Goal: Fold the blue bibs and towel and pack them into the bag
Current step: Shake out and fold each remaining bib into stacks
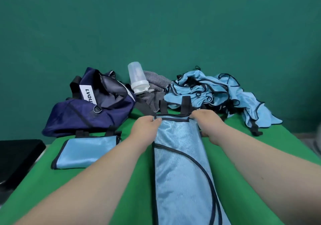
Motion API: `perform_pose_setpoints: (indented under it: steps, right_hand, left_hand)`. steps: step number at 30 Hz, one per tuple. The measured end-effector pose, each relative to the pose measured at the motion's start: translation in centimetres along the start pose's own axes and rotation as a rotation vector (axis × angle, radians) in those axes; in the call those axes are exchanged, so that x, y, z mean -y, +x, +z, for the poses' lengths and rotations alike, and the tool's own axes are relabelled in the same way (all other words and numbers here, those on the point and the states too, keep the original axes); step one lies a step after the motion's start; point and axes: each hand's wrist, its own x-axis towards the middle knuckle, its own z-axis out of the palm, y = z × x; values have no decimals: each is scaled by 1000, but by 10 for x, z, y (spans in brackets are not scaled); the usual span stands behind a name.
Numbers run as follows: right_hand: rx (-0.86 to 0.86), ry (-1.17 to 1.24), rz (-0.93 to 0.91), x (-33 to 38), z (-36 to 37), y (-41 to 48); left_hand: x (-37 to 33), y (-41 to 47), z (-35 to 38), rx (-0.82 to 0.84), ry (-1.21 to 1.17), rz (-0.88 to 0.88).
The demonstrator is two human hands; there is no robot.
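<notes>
A teal wall (156, 24) backs a green worktop (121, 181). Down its middle lies a long blue bib (180, 155), already folded into a narrow strip, its black straps pointing away from the person. The left hand (145, 125) pinches the far left corner, fingers (157, 120) clamped on the dark hem. The right hand (205, 122) grips the far right corner, its fingers curled round the edge. To the left a folded bib (85, 150) lies flat, just in front of the navy bag (86, 113), whose mouth gapes open. A heap of unfolded bibs (208, 92) sits at the back right, beside a grey cloth (156, 82) with a plastic bottle (137, 77) leaning on it. Which piece is the towel I cannot tell.

The fabric looks slick, so the layers may slide apart if the corners are drawn back unevenly, leaving a skewed fold. The loose straps could tuck under or snag the heap just beyond them.
</notes>
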Motion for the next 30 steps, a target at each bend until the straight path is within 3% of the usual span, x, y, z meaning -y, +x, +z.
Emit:
perform_pose_setpoints:
  steps: [10,14,19,25,30]
  right_hand:
    - [-14,-509,-188,-50,-3,68]
    - [-126,-394,-231,-69,-10,52]
    - [-85,-275,-256,-91,-23,-6]
    - [-72,-151,-224,-119,-43,-85]
    - [-70,-125,-207,-128,-46,-132]
  left_hand:
    - [33,49,44,81,269,-37]
    - [41,24,40,54,72,-67]
    - [49,-50,21,63,56,-3]
    - [51,-154,-5,210,239,105]
    - [39,-212,-15,276,638,173]
